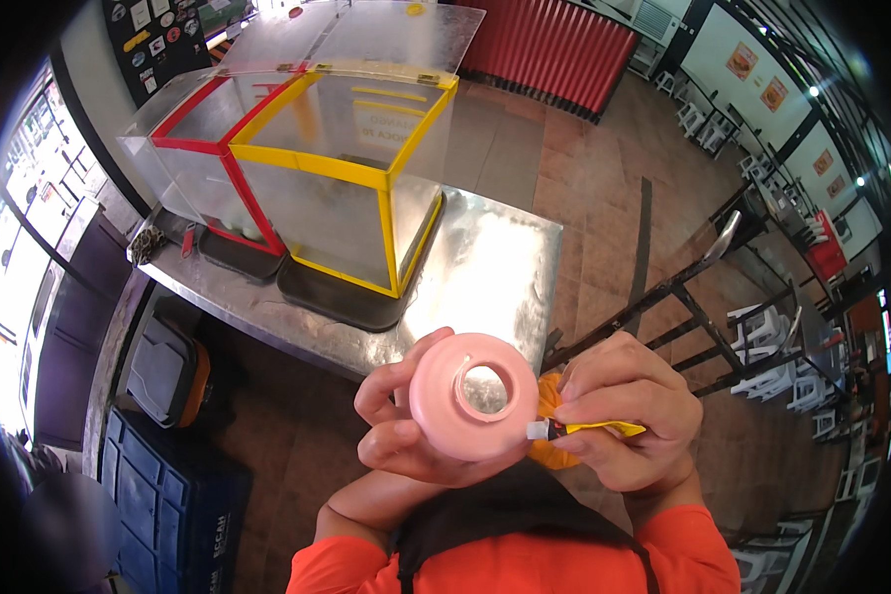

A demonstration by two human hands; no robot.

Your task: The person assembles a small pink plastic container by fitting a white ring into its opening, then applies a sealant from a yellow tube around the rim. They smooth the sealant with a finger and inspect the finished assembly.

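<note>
My left hand (398,416) is wrapped round a pink, rounded plastic container (436,401) with a round opening and a raised rim, tilted up toward me. Through the opening a bright surface shows. Between the thumb and fingers of my right hand (629,411) is a small yellow tube (604,427) with a dark band and a pale tip. That tip points left and lies at the container's lower right side; whether it touches, I cannot tell. Part of an orange-yellow thing (556,450) shows behind both hands.
Ahead is a metal table (505,243) bearing a clear display case (312,213) edged in red and yellow, lids raised. Below left are a blue crate (168,505) and a grey-and-orange bin (163,371). To the right stand a black metal railing (698,312) and stacked white stools (762,332).
</note>
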